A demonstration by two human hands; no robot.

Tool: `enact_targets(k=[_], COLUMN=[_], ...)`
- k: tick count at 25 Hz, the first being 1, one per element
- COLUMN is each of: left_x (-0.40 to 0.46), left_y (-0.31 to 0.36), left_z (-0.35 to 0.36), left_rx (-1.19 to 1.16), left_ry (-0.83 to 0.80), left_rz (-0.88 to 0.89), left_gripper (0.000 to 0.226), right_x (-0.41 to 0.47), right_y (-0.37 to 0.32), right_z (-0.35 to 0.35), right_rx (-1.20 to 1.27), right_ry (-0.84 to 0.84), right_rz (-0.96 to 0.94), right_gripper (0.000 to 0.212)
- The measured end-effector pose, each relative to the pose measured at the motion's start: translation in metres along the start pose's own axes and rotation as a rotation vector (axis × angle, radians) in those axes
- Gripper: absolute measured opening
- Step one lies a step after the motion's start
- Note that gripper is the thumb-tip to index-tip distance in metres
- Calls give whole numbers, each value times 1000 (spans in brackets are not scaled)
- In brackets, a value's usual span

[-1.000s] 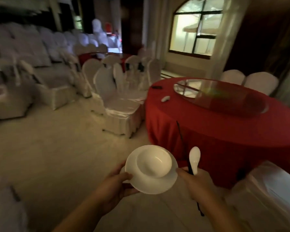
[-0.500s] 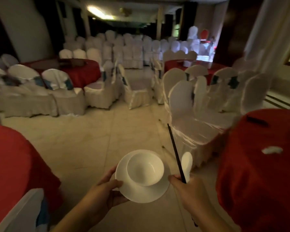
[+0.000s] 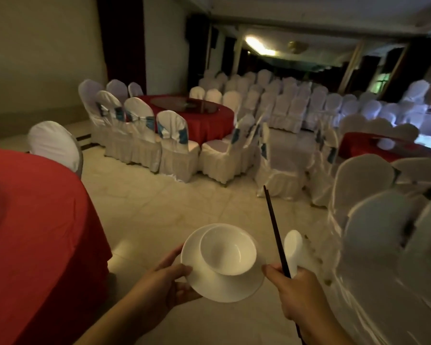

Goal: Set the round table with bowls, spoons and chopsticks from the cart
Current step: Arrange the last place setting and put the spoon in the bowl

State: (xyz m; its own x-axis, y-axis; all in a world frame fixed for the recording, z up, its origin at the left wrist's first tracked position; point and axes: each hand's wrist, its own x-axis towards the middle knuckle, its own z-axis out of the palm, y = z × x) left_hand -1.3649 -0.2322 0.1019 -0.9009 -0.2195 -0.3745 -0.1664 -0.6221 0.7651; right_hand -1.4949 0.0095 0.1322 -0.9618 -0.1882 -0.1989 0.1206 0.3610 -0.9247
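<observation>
A dim banquet hall with a pale tiled floor [image 3: 159, 215] fills the view. At the near left stands a round bench draped in a red cloth [image 3: 35, 232], with one white-covered chair [image 3: 55, 145] at its far edge. Farther off, left of centre, a second red-clothed round bench [image 3: 202, 120] carries a dark glass turntable and is ringed by white-covered chairs with blue sashes [image 3: 172, 143]. Rows of plain white-covered chairs [image 3: 296, 103] fill the far right of the room under a lit ceiling lamp [image 3: 259, 46], and more white chair backs [image 3: 374, 225] crowd the near right beside a third red bench [image 3: 374, 148]. No writing or labels can be read anywhere.

Both forearms reach in from the bottom edge over the floor. The left hand [image 3: 167, 282] pinches the near-left rim of a white round ceramic saucer [image 3: 224, 285], thumb on top and fingers beneath; a white ceramic bowl [image 3: 228, 250] sits on that saucer, upright and open upward. The right hand [image 3: 296, 292] is curled in a fist round a pair of dark slim chopsticks [image 3: 274, 225], which point up and away, and a white ceramic soup spoon [image 3: 293, 247], its bowl rising just right of the chopsticks. All of these are carried in the air, between the near-left bench and the near-right chairs.
</observation>
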Motion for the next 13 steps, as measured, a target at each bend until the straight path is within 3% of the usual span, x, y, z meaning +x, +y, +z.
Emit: enact_targets(k=[7, 9, 13], left_x=[156, 198, 275], left_y=[128, 162, 213], left_z=[-34, -48, -82], left_rx=[-60, -82, -139], left_ry=[90, 156, 268], left_rz=[79, 130, 233], left_gripper=[88, 86, 70], right_x=[200, 255, 361], right_y=[-97, -119, -157], right_z=[98, 132, 203], right_rx=[15, 30, 47], right_ry=[-152, -234, -407], right_rz=[-77, -94, -122], right_gripper=[7, 2, 11])
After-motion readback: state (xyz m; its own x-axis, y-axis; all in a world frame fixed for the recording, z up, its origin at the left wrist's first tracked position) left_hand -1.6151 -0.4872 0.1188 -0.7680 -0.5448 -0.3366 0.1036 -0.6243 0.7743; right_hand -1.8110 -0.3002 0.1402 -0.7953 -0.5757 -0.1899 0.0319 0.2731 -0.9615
